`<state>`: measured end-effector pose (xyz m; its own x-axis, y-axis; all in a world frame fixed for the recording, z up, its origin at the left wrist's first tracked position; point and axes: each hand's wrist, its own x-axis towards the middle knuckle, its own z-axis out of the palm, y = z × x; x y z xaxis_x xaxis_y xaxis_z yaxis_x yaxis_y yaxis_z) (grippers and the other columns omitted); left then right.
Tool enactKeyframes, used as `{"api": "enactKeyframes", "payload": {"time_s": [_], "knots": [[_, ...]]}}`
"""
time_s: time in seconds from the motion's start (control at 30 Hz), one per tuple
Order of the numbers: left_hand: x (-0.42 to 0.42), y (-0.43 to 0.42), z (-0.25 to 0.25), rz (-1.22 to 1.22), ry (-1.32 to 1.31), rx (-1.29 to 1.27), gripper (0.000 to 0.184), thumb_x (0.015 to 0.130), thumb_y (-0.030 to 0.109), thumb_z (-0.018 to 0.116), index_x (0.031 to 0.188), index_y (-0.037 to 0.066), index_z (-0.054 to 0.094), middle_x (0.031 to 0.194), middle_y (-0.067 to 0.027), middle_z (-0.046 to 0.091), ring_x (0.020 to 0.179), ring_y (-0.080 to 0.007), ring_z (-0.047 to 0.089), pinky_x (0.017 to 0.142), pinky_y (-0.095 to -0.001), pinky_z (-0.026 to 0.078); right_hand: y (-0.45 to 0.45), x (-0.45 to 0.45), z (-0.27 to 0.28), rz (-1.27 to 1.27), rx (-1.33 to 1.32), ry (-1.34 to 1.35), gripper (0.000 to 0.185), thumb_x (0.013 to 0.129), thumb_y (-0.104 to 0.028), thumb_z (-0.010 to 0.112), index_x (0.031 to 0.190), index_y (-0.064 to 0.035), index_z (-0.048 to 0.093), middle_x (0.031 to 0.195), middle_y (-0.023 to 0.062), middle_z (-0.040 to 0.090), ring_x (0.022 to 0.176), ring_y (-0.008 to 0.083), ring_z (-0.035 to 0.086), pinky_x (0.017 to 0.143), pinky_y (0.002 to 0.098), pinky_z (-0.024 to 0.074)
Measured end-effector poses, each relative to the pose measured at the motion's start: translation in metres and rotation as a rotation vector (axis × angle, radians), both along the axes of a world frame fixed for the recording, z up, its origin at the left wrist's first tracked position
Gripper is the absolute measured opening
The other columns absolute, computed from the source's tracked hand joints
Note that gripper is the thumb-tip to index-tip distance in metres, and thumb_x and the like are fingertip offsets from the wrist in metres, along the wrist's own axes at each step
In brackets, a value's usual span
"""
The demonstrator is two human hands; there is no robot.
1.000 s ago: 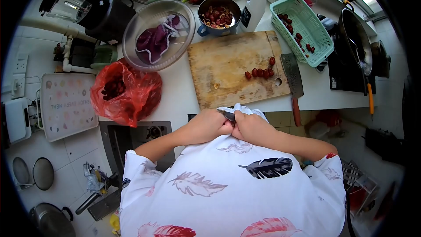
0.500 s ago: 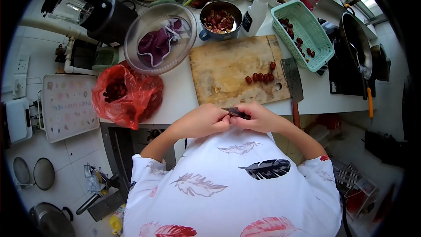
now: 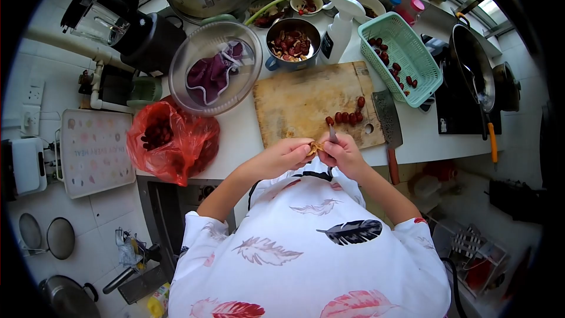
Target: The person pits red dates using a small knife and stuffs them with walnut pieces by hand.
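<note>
Bench (image 3: pixel 238 147): cutting board (image 3: pixel 306 97) centre, dates (image 3: pixel 345 118) at its near right corner, cleaver (image 3: pixel 387 119) along right edge. Left of board, bag (image 3: pixel 197 141) in front, bowl (image 3: pixel 189 53) holding cloth (image 3: pixel 209 78) behind. Pot (image 3: pixel 292 65) behind board; basket (image 3: pixel 421 65) behind right.

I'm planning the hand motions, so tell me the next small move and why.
Probably pull the fruit further open: its yellowish flesh shows between the left hand and right hand, the knife held in the right hand points up toward the cutting board, and the pot holds opened pieces with similar pale flesh.
</note>
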<state>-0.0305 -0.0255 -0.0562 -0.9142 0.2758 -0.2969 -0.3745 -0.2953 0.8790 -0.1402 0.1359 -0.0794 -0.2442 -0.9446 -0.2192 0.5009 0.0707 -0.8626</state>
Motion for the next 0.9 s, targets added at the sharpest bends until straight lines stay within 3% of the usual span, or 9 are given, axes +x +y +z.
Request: {"api": "enactKeyframes", "payload": {"time_s": [0.17, 0.33, 0.4, 0.5, 0.53, 0.63, 0.7, 0.8, 0.9], "knots": [[-0.011, -0.022, -0.010, 0.349, -0.053, 0.133, 0.025, 0.093, 0.023, 0.035, 0.073, 0.009, 0.036, 0.062, 0.0051, 0.028, 0.053, -0.0047, 0.024, 0.047, -0.0197, 0.023, 0.006, -0.019, -0.012, -0.408, -0.005, 0.745, 0.021, 0.082, -0.012, 0.052, 0.066, -0.0004, 0.044, 0.052, 0.0007, 0.037, 0.050, 0.0063, 0.033, 0.044, 0.0221, 0.0285], [-0.047, -0.062, -0.016, 0.503, 0.114, -0.455, 0.022, 0.092, 0.019, 0.038, 0.097, 0.002, 0.051, 0.062, 0.0041, 0.039, 0.051, -0.0033, 0.034, 0.045, -0.0175, 0.028, 0.001, -0.030, -0.006, -0.166, 0.272, 0.911, 0.014, 0.077, -0.007, 0.054, 0.088, -0.0009, 0.061, 0.061, 0.0103, 0.053, 0.050, 0.0151, 0.047, 0.047, 0.0268, 0.0377], [-0.071, -0.071, -0.022, 0.602, 0.084, -0.617, 0.027, 0.089, 0.013, 0.041, 0.110, -0.001, 0.050, 0.074, -0.0022, 0.056, 0.059, -0.0065, 0.050, 0.050, -0.0202, 0.039, -0.009, -0.025, -0.011, -0.110, 0.149, 1.009, 0.020, 0.076, -0.006, 0.053, 0.094, -0.0011, 0.060, 0.072, 0.0139, 0.057, 0.059, 0.0219, 0.053, 0.056, 0.0307, 0.0429], [-0.101, -0.083, -0.038, 0.713, 0.128, -0.665, 0.037, 0.088, 0.009, 0.041, 0.123, 0.000, 0.042, 0.094, -0.0094, 0.060, 0.072, -0.0110, 0.059, 0.058, -0.0219, 0.046, -0.016, -0.019, -0.015, -0.036, 0.089, 1.055, 0.026, 0.074, -0.005, 0.053, 0.098, -0.0015, 0.059, 0.079, 0.0155, 0.060, 0.067, 0.0262, 0.057, 0.063, 0.0332, 0.0457], [-0.103, -0.081, -0.032, 0.687, 0.123, -0.722, 0.050, 0.086, 0.003, 0.038, 0.134, 0.008, 0.029, 0.117, -0.0136, 0.052, 0.080, -0.0120, 0.059, 0.061, -0.0238, 0.047, -0.017, -0.018, -0.021, -0.065, 0.125, 0.978, 0.027, 0.073, -0.006, 0.054, 0.099, -0.0021, 0.059, 0.079, 0.0152, 0.060, 0.068, 0.0272, 0.057, 0.064, 0.0334, 0.0460], [-0.109, -0.087, -0.069, 0.752, 0.301, -0.854, 0.053, 0.083, -0.001, 0.036, 0.135, 0.009, 0.028, 0.125, -0.0134, 0.044, 0.090, -0.0145, 0.056, 0.066, -0.0258, 0.048, -0.014, -0.029, -0.056, -0.099, 0.292, 0.863, 0.028, 0.073, -0.010, 0.057, 0.100, -0.0034, 0.057, 0.082, 0.0158, 0.060, 0.072, 0.0315, 0.058, 0.065, 0.0369, 0.0469], [-0.101, -0.085, -0.080, 0.734, 0.266, -0.878, 0.048, 0.083, -0.002, 0.036, 0.130, 0.005, 0.035, 0.127, -0.0124, 0.040, 0.097, -0.0166, 0.054, 0.071, -0.0261, 0.047, -0.007, -0.037, -0.074, -0.096, 0.626, 1.329, 0.026, 0.073, -0.011, 0.059, 0.098, -0.0043, 0.054, 0.084, 0.0177, 0.059, 0.075, 0.0346, 0.058, 0.065, 0.0408, 0.0465], [-0.082, -0.072, -0.085, 0.769, 0.254, -0.914, 0.036, 0.084, 0.001, 0.037, 0.120, 0.001, 0.045, 0.118, -0.0110, 0.049, 0.094, -0.0151, 0.055, 0.071, -0.0248, 0.046, -0.003, -0.042, -0.091, -0.090, 0.645, 1.273, 0.024, 0.071, -0.011, 0.061, 0.092, -0.0031, 0.051, 0.085, 0.0189, 0.059, 0.076, 0.0381, 0.057, 0.064, 0.0445, 0.0452], [-0.061, -0.053, -0.083, 0.572, 0.092, -0.620, 0.028, 0.085, 0.003, 0.038, 0.109, -0.001, 0.051, 0.106, -0.0081, 0.055, 0.087, -0.0134, 0.056, 0.070, -0.0235, 0.046, -0.004, -0.041, -0.099, -0.156, 0.596, 1.263, 0.023, 0.071, -0.011, 0.063, 0.090, -0.0012, 0.053, 0.081, 0.0173, 0.060, 0.074, 0.0353, 0.058, 0.063, 0.0427, 0.0453]]}}
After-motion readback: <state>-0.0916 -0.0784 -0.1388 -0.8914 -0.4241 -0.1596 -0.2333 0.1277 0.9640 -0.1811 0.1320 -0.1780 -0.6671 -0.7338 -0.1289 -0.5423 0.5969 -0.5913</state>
